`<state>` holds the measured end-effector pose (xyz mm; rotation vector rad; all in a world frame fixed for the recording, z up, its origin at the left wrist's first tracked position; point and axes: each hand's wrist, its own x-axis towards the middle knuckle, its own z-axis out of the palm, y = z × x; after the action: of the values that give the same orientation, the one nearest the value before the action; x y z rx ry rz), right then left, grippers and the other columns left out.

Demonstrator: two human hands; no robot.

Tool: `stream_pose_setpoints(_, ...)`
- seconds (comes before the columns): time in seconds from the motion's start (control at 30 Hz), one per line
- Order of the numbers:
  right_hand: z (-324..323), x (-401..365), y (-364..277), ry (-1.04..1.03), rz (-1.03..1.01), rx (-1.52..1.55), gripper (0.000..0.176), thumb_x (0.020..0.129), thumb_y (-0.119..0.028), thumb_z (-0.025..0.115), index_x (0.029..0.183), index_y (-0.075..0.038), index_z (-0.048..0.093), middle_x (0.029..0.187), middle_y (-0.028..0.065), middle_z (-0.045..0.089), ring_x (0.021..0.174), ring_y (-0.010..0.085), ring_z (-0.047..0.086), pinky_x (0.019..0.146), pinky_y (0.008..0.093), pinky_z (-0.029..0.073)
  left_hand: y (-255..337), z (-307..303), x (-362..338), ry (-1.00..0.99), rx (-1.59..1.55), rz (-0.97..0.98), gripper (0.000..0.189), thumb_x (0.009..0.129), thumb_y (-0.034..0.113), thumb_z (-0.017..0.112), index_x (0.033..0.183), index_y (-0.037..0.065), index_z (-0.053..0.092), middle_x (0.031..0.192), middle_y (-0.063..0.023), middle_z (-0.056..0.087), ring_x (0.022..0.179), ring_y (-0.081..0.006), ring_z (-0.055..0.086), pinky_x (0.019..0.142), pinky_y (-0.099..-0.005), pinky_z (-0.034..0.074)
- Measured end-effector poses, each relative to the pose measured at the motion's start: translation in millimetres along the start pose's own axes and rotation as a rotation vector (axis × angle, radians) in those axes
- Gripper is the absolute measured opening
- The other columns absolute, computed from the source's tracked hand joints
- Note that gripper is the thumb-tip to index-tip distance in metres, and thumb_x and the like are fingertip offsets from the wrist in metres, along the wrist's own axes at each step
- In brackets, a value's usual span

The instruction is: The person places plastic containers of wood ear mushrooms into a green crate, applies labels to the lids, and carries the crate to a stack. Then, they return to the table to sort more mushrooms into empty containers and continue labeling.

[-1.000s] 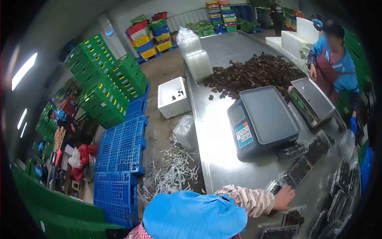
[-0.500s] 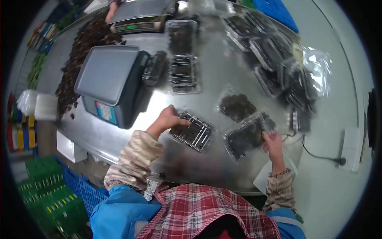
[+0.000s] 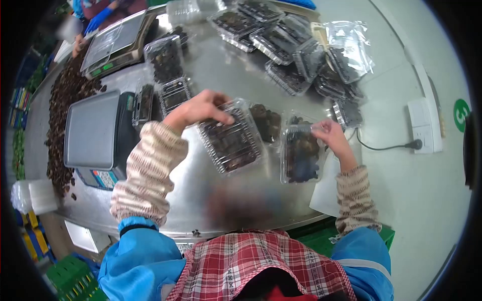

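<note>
My left hand (image 3: 207, 109) grips the top edge of a clear plastic clamshell box (image 3: 232, 143) filled with dark brown pieces, thumb over its lid. The box is tilted toward me, apart from the table as far as I can tell. With thumb and fingers pinched, my right hand (image 3: 331, 136) holds the upper right corner of a second clear box (image 3: 300, 155) of the same dark pieces. Behind and between these two lies another filled box (image 3: 266, 122), partly covered by the left one.
A grey-topped scale (image 3: 90, 130) stands left, beside a long heap of dark pieces (image 3: 65, 115). Behind it is another scale (image 3: 113, 42), near a person's blue-gloved hand (image 3: 99, 20). Filled boxes pile up (image 3: 281, 42) at the back right. A cable (image 3: 381, 147) runs to a wall socket.
My left hand has lifted its box and tilted it up. The box in my right hand has turned more upright. The view has swung, shifting the scales and piled boxes leftward.
</note>
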<state>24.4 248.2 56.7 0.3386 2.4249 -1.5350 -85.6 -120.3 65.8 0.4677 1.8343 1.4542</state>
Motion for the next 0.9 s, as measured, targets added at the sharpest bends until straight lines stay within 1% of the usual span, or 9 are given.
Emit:
stream_pose_setpoints(0.17, -10, 42, 46, 0.196, 0.023, -0.079, 0.025, 0.076, -0.023, 0.069, 0.078, -0.001, 0.058, 0.073, -0.0004, 0.055, 0.069, 0.0091, 0.05, 0.064, 0.0243, 0.039, 17, 20, 109, -0.258, 0.417, 0.081, 0.056, 0.058, 0.022, 0.075, 0.105, -0.004, 0.058, 0.09, -0.0131, 0.063, 0.085, -0.0216, 0.059, 0.075, -0.0306, 0.046)
stream_pose_setpoints(0.23, -4, 42, 51, 0.266, -0.002, 0.014, 0.028, 0.077, -0.028, 0.068, 0.072, -0.003, 0.056, 0.069, -0.0011, 0.051, 0.067, 0.0095, 0.044, 0.064, 0.0244, 0.036, 11, 28, 135, -0.343, 0.539, -0.097, 0.062, 0.056, 0.029, 0.076, 0.106, -0.003, 0.058, 0.092, -0.0149, 0.063, 0.087, -0.0243, 0.059, 0.077, -0.0319, 0.046)
stream_pose_setpoints(0.33, -5, 26, 50, 0.258, 0.066, 0.035, 0.031, 0.077, -0.029, 0.068, 0.067, -0.004, 0.053, 0.067, -0.0015, 0.048, 0.067, 0.0091, 0.043, 0.062, 0.0249, 0.036, 2, 22, 112, -0.218, 0.497, -0.092, 0.059, 0.055, 0.032, 0.075, 0.1, -0.004, 0.061, 0.092, -0.0163, 0.063, 0.086, -0.0241, 0.059, 0.077, -0.0327, 0.046)
stream_pose_setpoints(0.37, -10, 22, 53, 0.205, 0.165, -0.029, 0.034, 0.077, -0.03, 0.068, 0.065, -0.004, 0.05, 0.082, 0.0066, 0.057, 0.075, 0.0106, 0.049, 0.066, 0.0258, 0.04, -3, 20, 93, -0.191, 0.418, -0.175, 0.058, 0.056, 0.032, 0.074, 0.099, -0.005, 0.061, 0.091, -0.016, 0.063, 0.086, -0.0236, 0.059, 0.077, -0.0327, 0.046)
stream_pose_setpoints(0.47, -10, 14, 61, 0.138, 0.139, 0.083, 0.037, 0.077, -0.032, 0.068, 0.066, -0.002, 0.049, 0.109, 0.0204, 0.056, 0.094, 0.0194, 0.054, 0.077, 0.0292, 0.043, -38, 23, 23, -0.057, 0.325, -0.296, 0.054, 0.061, 0.029, 0.073, 0.1, -0.006, 0.06, 0.088, -0.0141, 0.063, 0.085, -0.0211, 0.058, 0.079, -0.0314, 0.045)
stream_pose_setpoints(0.5, -7, 13, 61, 0.089, 0.062, 0.067, 0.038, 0.077, -0.031, 0.068, 0.066, -0.001, 0.047, 0.13, 0.0258, 0.041, 0.114, 0.0301, 0.047, 0.09, 0.0345, 0.039, -60, 30, -4, -0.021, 0.223, -0.267, 0.051, 0.062, 0.028, 0.074, 0.098, -0.006, 0.06, 0.087, -0.0142, 0.063, 0.082, -0.0213, 0.059, 0.076, -0.0314, 0.046)
stream_pose_setpoints(0.63, 24, 10, 31, -0.063, -0.001, -0.021, 0.037, 0.074, -0.028, 0.07, 0.066, -0.002, 0.046, 0.13, 0.0232, 0.042, 0.119, 0.0324, 0.043, 0.098, 0.0372, 0.032, -98, 55, -77, -0.075, -0.01, -0.216, 0.054, 0.062, 0.017, 0.076, 0.107, -0.005, 0.057, 0.091, -0.0124, 0.062, 0.087, -0.0202, 0.058, 0.078, -0.0307, 0.045)
stream_pose_setpoints(0.73, 39, 16, 33, -0.158, -0.108, -0.059, 0.035, 0.073, -0.028, 0.071, 0.075, 0.001, 0.052, 0.127, 0.0218, 0.045, 0.116, 0.0293, 0.045, 0.095, 0.035, 0.036, -35, 38, -85, -0.12, 0.052, -0.302, 0.054, 0.062, 0.016, 0.076, 0.107, -0.005, 0.056, 0.09, -0.0122, 0.062, 0.088, -0.0194, 0.057, 0.08, -0.0299, 0.044)
stream_pose_setpoints(0.9, 40, 5, 34, -0.257, -0.036, 0.038, 0.04, 0.073, -0.024, 0.071, 0.094, 0.006, 0.055, 0.122, 0.0185, 0.049, 0.105, 0.0208, 0.05, 0.084, 0.0297, 0.044, 63, 9, -72, 0.009, 0.604, 0.007, 0.051, 0.06, 0.02, 0.074, 0.101, -0.006, 0.056, 0.086, -0.0176, 0.061, 0.079, -0.023, 0.059, 0.071, -0.0312, 0.046)
